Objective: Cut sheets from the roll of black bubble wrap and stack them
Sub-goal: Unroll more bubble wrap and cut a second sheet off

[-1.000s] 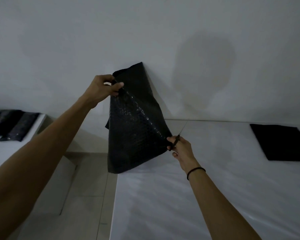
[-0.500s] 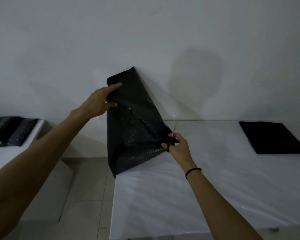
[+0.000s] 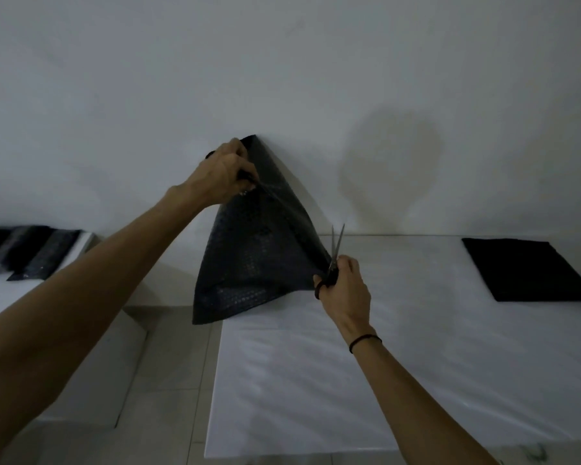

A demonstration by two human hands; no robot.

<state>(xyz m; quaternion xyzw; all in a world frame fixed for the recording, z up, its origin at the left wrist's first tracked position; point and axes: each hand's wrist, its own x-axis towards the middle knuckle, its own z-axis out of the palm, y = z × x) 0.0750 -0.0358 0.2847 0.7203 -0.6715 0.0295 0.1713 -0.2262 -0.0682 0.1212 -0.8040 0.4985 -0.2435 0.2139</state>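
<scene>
Left hand (image 3: 227,177): fingers curled tight round the top corner of the black bubble wrap sheet (image 3: 259,260), held up in front of the white wall (image 3: 282,78).

Right hand (image 3: 342,286): lower and to the right, fingers clamped through the handles of the scissors (image 3: 336,250). Blades point up, tips slightly apart, not on the sheet. The same hand sits against the sheet's right corner; can't tell if it also pinches it.

Sheet is stretched between the two hands in a tent shape, bubble side toward the camera. Its lower edge hangs above the near-left part of the white desk (image 3: 349,380), and the lower-left corner drops past the desk's left edge over the tiled floor (image 3: 168,380).

Thin black wristband (image 3: 364,342) on the right wrist.

Stack of black sheets (image 3: 530,270) lies flat at the far right of the desk, well apart from both hands.

Far left, on a separate white surface (image 3: 0,290): more black bubble wrap (image 3: 24,253) lying flat; too blurred to tell whether it is the roll.
</scene>
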